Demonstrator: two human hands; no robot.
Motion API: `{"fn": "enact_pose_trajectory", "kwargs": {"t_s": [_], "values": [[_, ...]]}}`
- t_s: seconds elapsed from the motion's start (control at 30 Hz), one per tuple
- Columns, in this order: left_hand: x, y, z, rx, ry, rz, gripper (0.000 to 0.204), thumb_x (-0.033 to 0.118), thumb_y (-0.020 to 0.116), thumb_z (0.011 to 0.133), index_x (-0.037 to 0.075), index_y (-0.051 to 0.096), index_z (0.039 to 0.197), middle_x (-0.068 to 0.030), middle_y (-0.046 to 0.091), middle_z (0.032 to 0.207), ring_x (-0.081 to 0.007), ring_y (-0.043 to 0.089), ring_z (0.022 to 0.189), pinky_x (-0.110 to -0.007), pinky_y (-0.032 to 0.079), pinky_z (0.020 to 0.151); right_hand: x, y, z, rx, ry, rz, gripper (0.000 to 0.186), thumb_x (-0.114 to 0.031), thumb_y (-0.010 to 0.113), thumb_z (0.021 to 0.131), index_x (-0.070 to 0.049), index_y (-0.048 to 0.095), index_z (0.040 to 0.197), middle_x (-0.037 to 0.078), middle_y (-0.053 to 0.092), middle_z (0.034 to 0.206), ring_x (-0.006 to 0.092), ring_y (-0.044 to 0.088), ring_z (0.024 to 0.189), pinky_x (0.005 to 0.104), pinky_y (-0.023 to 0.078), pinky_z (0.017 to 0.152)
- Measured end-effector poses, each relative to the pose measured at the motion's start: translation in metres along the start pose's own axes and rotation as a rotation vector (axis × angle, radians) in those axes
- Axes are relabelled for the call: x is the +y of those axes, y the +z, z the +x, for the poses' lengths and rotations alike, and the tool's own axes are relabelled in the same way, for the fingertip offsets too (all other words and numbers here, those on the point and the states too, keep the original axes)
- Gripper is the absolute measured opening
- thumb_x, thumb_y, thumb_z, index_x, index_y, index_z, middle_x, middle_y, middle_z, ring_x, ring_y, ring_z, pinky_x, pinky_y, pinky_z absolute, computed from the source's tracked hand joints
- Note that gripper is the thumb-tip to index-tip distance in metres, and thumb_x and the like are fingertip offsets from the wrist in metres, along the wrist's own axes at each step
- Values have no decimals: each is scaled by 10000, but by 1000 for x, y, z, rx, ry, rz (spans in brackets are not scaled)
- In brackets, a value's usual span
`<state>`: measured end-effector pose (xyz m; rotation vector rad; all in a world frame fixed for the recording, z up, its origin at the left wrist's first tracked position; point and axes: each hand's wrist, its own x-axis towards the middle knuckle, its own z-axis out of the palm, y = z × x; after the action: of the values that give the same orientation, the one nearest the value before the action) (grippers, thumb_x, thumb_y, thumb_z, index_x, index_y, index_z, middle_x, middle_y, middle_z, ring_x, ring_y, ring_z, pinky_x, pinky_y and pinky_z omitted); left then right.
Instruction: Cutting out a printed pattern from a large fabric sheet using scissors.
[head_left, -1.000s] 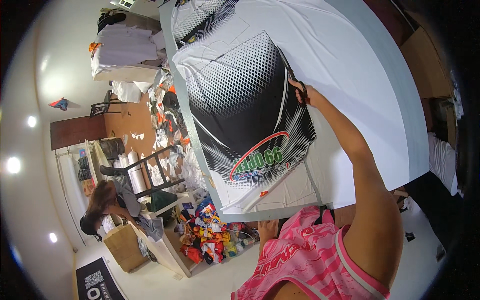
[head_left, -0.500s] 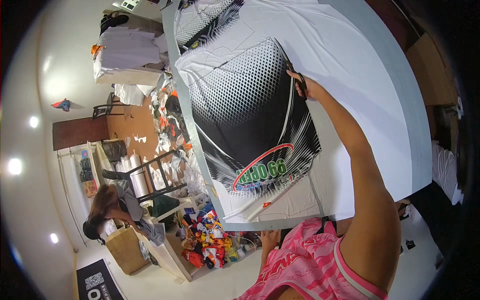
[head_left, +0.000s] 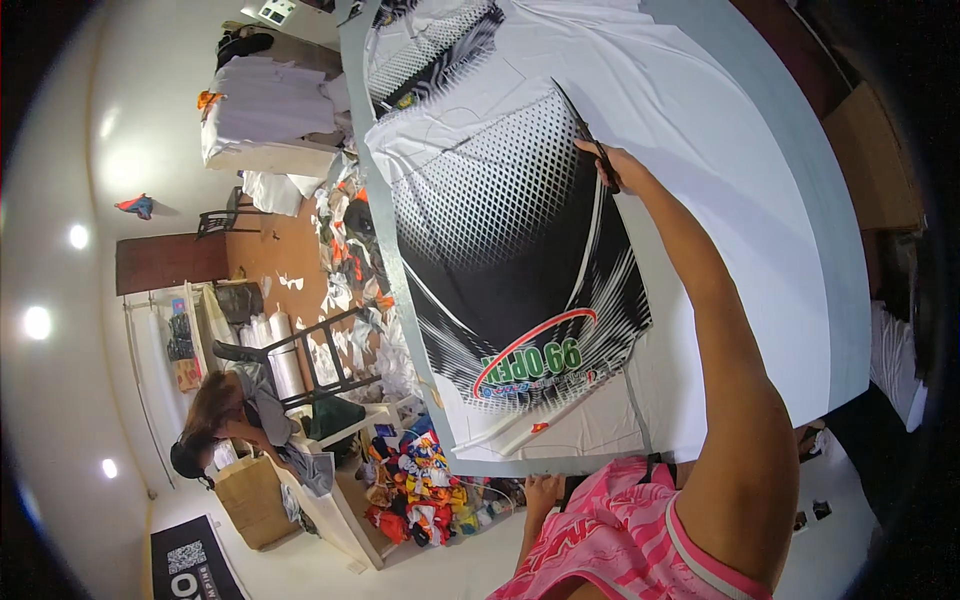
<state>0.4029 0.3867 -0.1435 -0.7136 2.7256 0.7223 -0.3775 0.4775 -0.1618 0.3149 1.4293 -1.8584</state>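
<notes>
My right hand is closed round the handles of black-handled scissors. Their long blades point away from me, along the upper right edge of a black-and-white printed fabric panel. The panel has a dotted fade, a red arc and green lettering, and lies within a wide white cloth. Down by the table's near edge is my left hand, small in view, its fingers too unclear to read. A small red scrap lies on the white cloth near that edge.
The cloth covers a large grey-edged table. Left of it, fabric scraps are heaped on the floor beside a dark metal frame. Another person sits bent over a white table. A cardboard box stands at the far right.
The view has shifted slightly, so the table and cloth sit a little further right and lower. My right hand still holds the scissors at nearly the same spot on the panel.
</notes>
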Motion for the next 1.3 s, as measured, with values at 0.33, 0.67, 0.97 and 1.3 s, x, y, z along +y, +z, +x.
{"fn": "enact_pose_trajectory", "kwargs": {"t_s": [0.33,0.67,0.97,1.3], "values": [[12,-9,15,-19,-94,75,340,343,683,912,156,679,1196,-234,621,1187,-445,575,1088,-568,457,927,23,2,-16,180,-197,-448,542,-508,813,793,-78,577,561,37,554,508,168,488,373,326,413,430],[13,-7,63,191,-356,20,879,501,752,829,58,388,1495,-417,255,1509,-552,314,1388,-563,326,1126,198,-10,-247,472,-569,-883,252,-138,718,777,-10,630,976,257,655,866,460,628,843,517,485,711],[-12,-18,122,149,-429,71,1104,678,718,765,147,216,1592,-353,86,1595,-544,135,1465,-679,201,1129,232,-12,-262,230,-832,-1112,279,-8,678,763,33,557,1011,227,636,1182,400,604,1083,467,492,915],[67,-25,94,138,-644,80,1225,852,612,700,131,192,1596,-286,100,1621,-508,120,1478,-703,156,1128,187,-19,-273,155,-790,-1329,310,-77,701,851,52,560,1094,249,561,1357,408,525,1264,449,456,1026]]}}
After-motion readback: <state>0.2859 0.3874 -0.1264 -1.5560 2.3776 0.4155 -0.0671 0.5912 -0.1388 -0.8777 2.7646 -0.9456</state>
